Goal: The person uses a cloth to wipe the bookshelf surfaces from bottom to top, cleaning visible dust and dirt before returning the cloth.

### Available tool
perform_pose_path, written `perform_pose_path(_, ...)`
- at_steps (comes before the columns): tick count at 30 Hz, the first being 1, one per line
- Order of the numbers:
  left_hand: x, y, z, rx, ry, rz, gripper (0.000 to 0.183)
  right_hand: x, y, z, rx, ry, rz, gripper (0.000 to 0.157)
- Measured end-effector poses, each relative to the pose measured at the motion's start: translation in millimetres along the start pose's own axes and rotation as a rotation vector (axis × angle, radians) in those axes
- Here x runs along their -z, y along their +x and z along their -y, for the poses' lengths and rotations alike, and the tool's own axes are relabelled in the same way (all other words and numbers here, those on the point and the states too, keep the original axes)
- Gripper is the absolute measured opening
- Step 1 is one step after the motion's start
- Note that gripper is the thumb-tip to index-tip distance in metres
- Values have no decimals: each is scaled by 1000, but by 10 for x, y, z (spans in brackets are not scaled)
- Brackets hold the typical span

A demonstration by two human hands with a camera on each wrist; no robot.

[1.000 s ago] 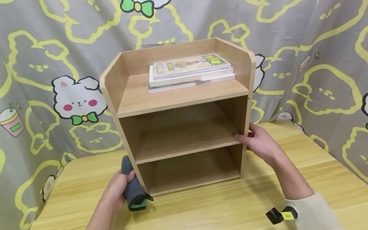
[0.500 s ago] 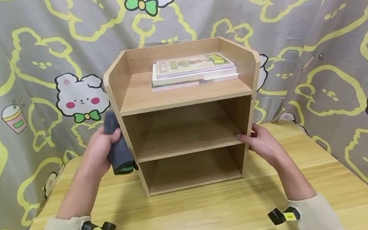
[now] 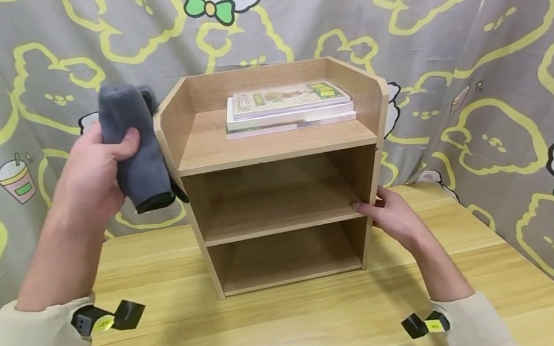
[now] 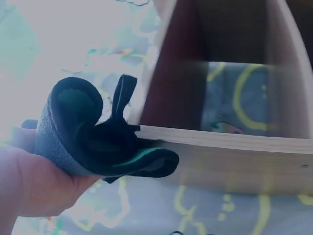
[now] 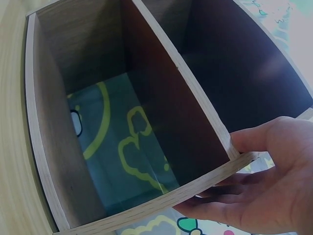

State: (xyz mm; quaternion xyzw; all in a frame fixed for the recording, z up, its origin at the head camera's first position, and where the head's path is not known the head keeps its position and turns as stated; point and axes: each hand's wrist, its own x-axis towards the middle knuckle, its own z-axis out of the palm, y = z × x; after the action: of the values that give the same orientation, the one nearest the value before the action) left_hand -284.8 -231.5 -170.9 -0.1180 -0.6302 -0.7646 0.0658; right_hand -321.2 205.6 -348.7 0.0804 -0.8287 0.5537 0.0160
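In the head view my left hand (image 3: 88, 172) grips a folded dark grey cloth (image 3: 142, 172), thumb across its front, beside the upper left side of a small wooden shelf unit (image 3: 273, 150). The left wrist view shows the cloth (image 4: 58, 137) rolled over on itself, with a green inner face, black edging and a hanging loop, overlapping the shelf's side edge. My right hand (image 3: 398, 214) holds the unit's right side panel at the middle board. In the right wrist view the thumb of that hand (image 5: 279, 176) lies inside on the board's edge, and its fingers pass behind the panel.
A stack of books (image 3: 290, 107) lies on the unit's top board, between raised side walls. The unit stands on a light wooden table (image 3: 305, 335). A grey patterned curtain (image 3: 456, 54) hangs close behind and on both sides.
My left hand has lifted the cloth from near the table up along the unit's left side to the height of its top board. My right hand keeps its place on the side panel.
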Motion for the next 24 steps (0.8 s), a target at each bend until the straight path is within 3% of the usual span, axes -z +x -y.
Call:
perform_pose_path(6, 175, -40, -141, -81, -185, 41, 39, 7, 5, 3, 4, -19, 1, 61)
perform_pose_path(8, 259, -56, -123, -73, -223, 52, 38, 9, 3, 5, 2, -23, 0, 61)
perform_pose_path(11, 377, -97, 12, -29, -189, 30, 32, 9, 2, 11, 2, -30, -2, 61)
perform_pose_path(17, 546, -194, 642, 123, -125, -5, 17, 0, 0, 5, -6, -27, -2, 61)
perform_pose_path(24, 653, -309, 1575, 322, 66, -44, 33, -10, -4, 17, -4, -7, -8, 61)
